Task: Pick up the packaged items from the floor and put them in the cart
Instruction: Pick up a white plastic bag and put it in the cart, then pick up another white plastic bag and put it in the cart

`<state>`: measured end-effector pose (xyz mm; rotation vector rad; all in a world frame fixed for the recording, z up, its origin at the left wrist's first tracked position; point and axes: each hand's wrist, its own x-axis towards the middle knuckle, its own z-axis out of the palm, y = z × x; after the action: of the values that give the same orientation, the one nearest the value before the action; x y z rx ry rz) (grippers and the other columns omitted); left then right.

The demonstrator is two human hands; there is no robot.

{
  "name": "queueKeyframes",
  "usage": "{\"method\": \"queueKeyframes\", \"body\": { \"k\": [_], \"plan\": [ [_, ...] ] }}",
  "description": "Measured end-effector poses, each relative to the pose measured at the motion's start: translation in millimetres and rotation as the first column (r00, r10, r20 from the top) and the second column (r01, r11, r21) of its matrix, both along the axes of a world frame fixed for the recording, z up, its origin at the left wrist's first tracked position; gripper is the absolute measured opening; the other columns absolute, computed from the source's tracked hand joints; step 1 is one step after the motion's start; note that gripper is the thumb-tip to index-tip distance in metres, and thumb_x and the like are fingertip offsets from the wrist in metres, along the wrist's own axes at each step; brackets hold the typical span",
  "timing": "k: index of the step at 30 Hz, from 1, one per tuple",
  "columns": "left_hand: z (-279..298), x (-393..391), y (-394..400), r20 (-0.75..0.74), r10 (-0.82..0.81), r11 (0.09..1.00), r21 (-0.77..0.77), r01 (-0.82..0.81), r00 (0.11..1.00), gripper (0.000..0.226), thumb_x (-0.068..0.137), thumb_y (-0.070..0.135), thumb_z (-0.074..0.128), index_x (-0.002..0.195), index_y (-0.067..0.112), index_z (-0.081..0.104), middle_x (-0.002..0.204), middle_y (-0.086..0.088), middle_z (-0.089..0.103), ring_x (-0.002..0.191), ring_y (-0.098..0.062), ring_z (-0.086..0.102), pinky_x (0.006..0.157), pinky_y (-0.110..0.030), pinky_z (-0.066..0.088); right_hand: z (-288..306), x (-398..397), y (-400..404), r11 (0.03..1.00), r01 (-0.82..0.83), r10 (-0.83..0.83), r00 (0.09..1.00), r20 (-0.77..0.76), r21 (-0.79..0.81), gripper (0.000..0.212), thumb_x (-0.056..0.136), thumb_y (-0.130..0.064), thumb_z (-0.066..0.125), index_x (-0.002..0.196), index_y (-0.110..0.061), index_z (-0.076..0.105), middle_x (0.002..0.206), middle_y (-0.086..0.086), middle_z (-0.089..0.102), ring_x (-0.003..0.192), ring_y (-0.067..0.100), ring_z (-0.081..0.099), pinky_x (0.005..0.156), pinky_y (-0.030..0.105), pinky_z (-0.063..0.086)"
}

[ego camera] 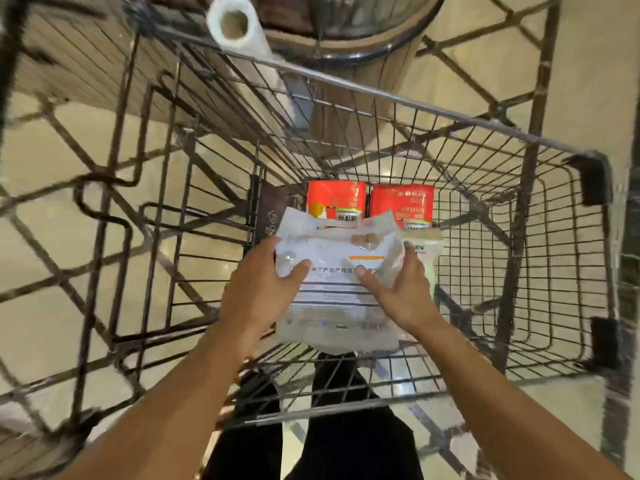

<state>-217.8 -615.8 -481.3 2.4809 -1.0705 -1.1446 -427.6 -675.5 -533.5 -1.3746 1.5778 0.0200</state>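
Two hands, left hand (266,285) and right hand (398,289), each curl fingers and thumb round a white crinkled plastic package (337,282) | held inside dark wire cart (554,271), over two red-orange packs (370,202) | package's Chinese print blurred, partly legible "个产品"

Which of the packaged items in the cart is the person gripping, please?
The white pack, gripped at its sides by the left hand and right hand. The two red packs lie beyond it, untouched.

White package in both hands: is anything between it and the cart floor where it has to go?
Nothing visible blocks it. Both hands, left and right, hold the white package inside the cart. Two red packages lie beyond it; another pale package sits right.
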Motion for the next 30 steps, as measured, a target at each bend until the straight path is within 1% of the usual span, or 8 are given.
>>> {"method": "queueKeyframes", "body": {
  "k": [3,6,8,11,16,21,28,30],
  "plan": [
    [63.2,25.9,-5.2,0.161,-0.117,0.99,-0.061,0.128,0.98,0.073,0.095,0.061,0.06,0.158,0.03,0.04,0.159,0.0,0.048,0.139,-0.026,0.051,0.111,-0.042,0.045,50.1,20.6,-15.8,0.971,-0.155,0.137,0.985,-0.107,-0.18,0.111,0.087,-0.081,0.053,0.169,-0.021,0.007,0.176,0.011,0.012,0.16,0.037,0.015,0.127,0.054,0.022],
    [133.2,65.9,3.3,0.375,-0.239,0.957,-0.064,0.282,0.896,0.072,0.101,0.06,0.05,0.163,0.028,0.031,0.166,0.003,0.037,0.148,-0.023,0.04,0.113,-0.039,0.039,109.6,60.1,-29.8,0.884,-0.31,0.262,0.949,-0.177,-0.351,0.101,0.091,-0.08,0.048,0.169,-0.027,0.011,0.176,0.01,0.015,0.161,0.036,0.015,0.127,0.052,0.019],
    [179.4,99.6,19.6,0.486,-0.233,0.947,-0.085,0.311,0.842,0.07,0.102,0.057,0.05,0.163,0.028,0.032,0.165,0.003,0.038,0.148,-0.022,0.041,0.112,-0.04,0.039,154.7,98.6,-33.7,0.785,-0.413,0.35,0.911,-0.221,-0.462,0.104,0.085,-0.091,0.032,0.169,-0.032,0.012,0.175,0.007,0.019,0.16,0.036,0.019,0.127,0.054,0.022],
    [239.7,157.0,56.6,0.65,-0.146,0.932,-0.163,0.324,0.746,0.066,0.098,0.056,0.056,0.158,0.03,0.043,0.156,0.001,0.052,0.135,-0.027,0.055,0.104,-0.044,0.049,223.7,167.6,-25.0,0.585,-0.549,0.471,0.829,-0.3,-0.598,0.1,0.082,-0.089,0.015,0.168,-0.037,0.016,0.174,0.004,0.025,0.157,0.038,0.025,0.123,0.059,0.029],
    [320.8,267.2,150.9,0.775,0.07,0.939,-0.263,0.22,0.628,0.07,0.095,0.06,0.058,0.155,0.027,0.047,0.154,-0.004,0.056,0.132,-0.031,0.059,0.099,-0.047,0.051,331.6,297.7,26.7,0.29,-0.624,0.588,0.714,-0.379,-0.726,0.097,0.084,-0.091,0.013,0.166,-0.04,0.02,0.172,-0.001,0.029,0.155,0.039,0.028,0.12,0.059,0.035],
    [382.7,366.2,269.7,0.829,0.232,0.954,-0.295,0.046,0.51,0.071,0.094,0.061,0.057,0.155,0.024,0.047,0.152,-0.007,0.056,0.131,-0.034,0.057,0.102,-0.049,0.046,407.1,431.0,104.4,0.062,-0.629,0.652,0.613,-0.445,-0.775,0.1,0.078,-0.094,0.01,0.165,-0.044,0.014,0.175,-0.007,0.021,0.161,0.032,0.017,0.126,0.059,0.026],
    [420.6,460.2,415.7,0.859,0.378,0.926,-0.343,-0.158,0.345,0.077,0.094,0.066,0.049,0.158,0.023,0.043,0.153,-0.011,0.056,0.136,-0.036,0.055,0.106,-0.051,0.046,457.3,580.6,203.8,-0.197,-0.52,0.717,0.501,-0.484,-0.831,0.099,0.084,-0.089,0.018,0.164,-0.032,0.031,0.169,0.001,0.037,0.155,0.035,0.033,0.119,0.056,0.038],
    [422.0,482.6,445.7,0.864,0.395,0.913,-0.331,-0.24,0.313,0.08,0.094,0.07,0.043,0.16,0.025,0.039,0.157,-0.009,0.052,0.141,-0.034,0.05,0.111,-0.051,0.044,461.8,616.7,226.3,-0.215,-0.52,0.739,0.467,-0.485,-0.827,0.101,0.083,-0.09,0.016,0.166,-0.033,0.027,0.17,0.001,0.035,0.156,0.035,0.03,0.121,0.055,0.035]
  ]
}}
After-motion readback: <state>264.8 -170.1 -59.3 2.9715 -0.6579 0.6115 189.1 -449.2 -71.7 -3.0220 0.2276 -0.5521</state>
